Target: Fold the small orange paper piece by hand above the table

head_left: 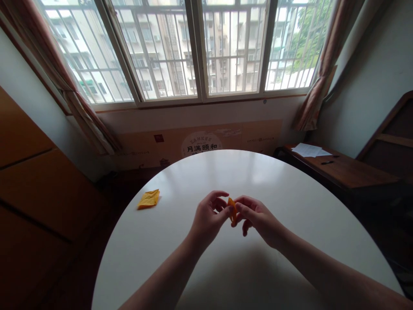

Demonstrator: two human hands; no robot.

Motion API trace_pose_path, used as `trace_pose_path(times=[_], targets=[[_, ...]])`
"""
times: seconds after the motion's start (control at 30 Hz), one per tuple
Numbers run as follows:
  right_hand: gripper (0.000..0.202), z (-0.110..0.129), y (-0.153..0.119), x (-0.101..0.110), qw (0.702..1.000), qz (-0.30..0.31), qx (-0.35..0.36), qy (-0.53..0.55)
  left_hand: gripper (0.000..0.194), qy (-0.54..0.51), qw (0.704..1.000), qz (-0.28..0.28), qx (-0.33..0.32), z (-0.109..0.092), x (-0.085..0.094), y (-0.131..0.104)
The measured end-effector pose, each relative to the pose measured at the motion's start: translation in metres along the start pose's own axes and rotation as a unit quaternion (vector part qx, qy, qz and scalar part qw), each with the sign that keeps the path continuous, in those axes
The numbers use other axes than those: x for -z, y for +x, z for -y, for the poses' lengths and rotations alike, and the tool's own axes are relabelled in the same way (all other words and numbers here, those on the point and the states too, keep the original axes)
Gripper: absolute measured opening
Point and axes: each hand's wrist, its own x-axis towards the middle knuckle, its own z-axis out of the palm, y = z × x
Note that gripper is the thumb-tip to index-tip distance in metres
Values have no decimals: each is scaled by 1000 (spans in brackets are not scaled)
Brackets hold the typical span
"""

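A small folded piece of orange paper (232, 208) is held above the middle of the white table, pinched from both sides. My left hand (211, 215) grips its left side, the thumb pressed on the paper and the index finger arched above. On the other side my right hand (253, 213) holds the paper between thumb and fingers, with the lower fingers curled beneath. The fingers hide part of its folds. Farther left on the table lies a flat, creased piece of yellow-orange paper (149, 199), touched by neither hand.
The round white table (138, 258) spreads under both arms. Beyond its far edge a printed cardboard panel (206, 137) stands below the barred window (193, 51). At right, a wooden side table (358, 168) bears white papers (309, 150) and a dark pen (327, 162). A wooden cabinet (32, 185) is at left.
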Motion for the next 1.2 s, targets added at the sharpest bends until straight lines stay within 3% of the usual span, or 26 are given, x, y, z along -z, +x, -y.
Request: trace_pose_path(times=[0.2,0.47,0.87,1.2], targets=[[36,-6,1,0,999,0,-10,45,33,-12,1000,7,19,-1,1,1],[36,-3,1,-2,1000,-3,-18,21,12,10,1000,1,1,-4,-1,1],[39,-5,1,-3,1000,-13,-24,-4,32,44,999,1,12,-2,2,2],[37,-1,-2,-4,998,-9,15,-59,30,101,995,7,-21,-5,4,1]])
